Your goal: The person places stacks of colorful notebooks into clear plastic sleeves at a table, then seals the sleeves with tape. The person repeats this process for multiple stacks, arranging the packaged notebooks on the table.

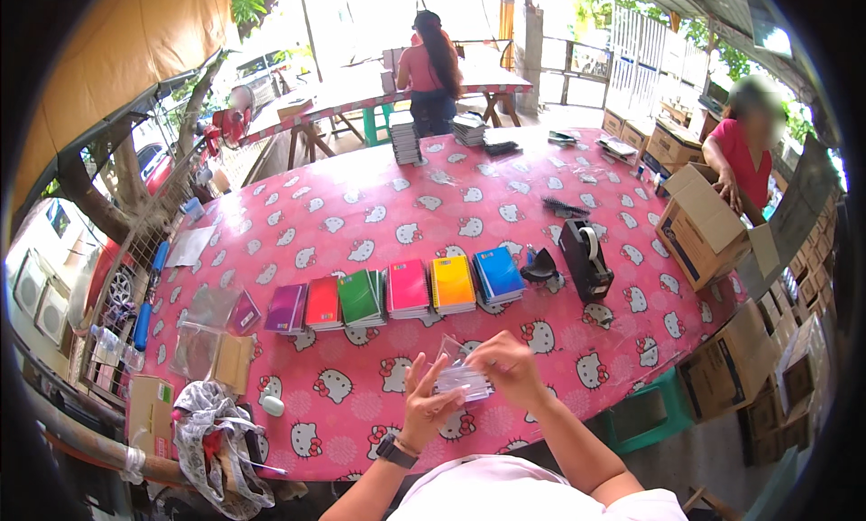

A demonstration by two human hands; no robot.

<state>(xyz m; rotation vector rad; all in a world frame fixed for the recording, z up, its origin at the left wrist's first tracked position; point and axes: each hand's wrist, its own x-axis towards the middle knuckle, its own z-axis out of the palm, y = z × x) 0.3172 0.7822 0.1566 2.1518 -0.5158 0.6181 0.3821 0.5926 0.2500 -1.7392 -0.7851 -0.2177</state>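
A small stack of white-edged pads point(467, 387) lies low in front of me, with shiny clear plastic point(451, 348) at its far side. My left hand point(426, 405) holds the stack from the left, thumb across its near edge and fingertips raised. Over the stack's right end, my right hand point(507, 366) is closed with fingers curled in; what they pinch is hidden. Beyond my hands stands a row of spiral notebook stacks: purple point(286, 308), red point(324, 302), green point(362, 297), pink point(408, 288), yellow point(453, 283) and blue point(498, 275).
A black tape dispenser point(586, 261) stands right of the notebooks on the pink patterned table point(361, 223). Plastic sleeves point(194, 348) and a computer mouse point(272, 405) lie left. One person point(744, 156) handles a cardboard box point(699, 237); another point(428, 70) stands at a far table.
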